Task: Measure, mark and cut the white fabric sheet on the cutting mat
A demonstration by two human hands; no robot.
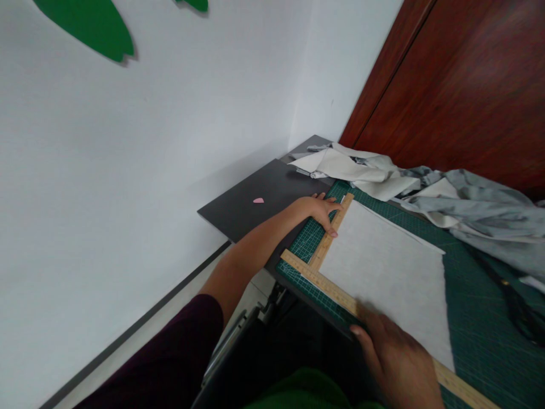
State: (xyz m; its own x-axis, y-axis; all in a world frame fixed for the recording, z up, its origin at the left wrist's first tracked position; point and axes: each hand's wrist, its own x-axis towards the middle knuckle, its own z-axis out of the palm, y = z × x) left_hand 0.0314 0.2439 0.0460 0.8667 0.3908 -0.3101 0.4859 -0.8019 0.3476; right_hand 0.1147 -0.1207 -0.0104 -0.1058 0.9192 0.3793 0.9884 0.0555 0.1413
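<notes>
A piece of white cloth [392,267] lies on the green cutting mat [472,318]. One wooden ruler [327,241] runs along the cloth's left edge, and my left hand [324,213] presses on it with fingers spread. A longer wooden ruler [336,292] lies along the near edge, meeting the first roughly at a right angle. Over this longer ruler is my right hand [398,358], thumb on the near side and fingers on the far side, slightly blurred. Its fingertips are partly hidden.
Crumpled grey and white fabric [481,204] lies along the back of the table. Black-handled scissors [519,307] rest on the mat at right. A small pink piece [258,200] sits on the dark tabletop [242,213]. A white wall and a reddish-brown wooden panel [468,85] stand behind.
</notes>
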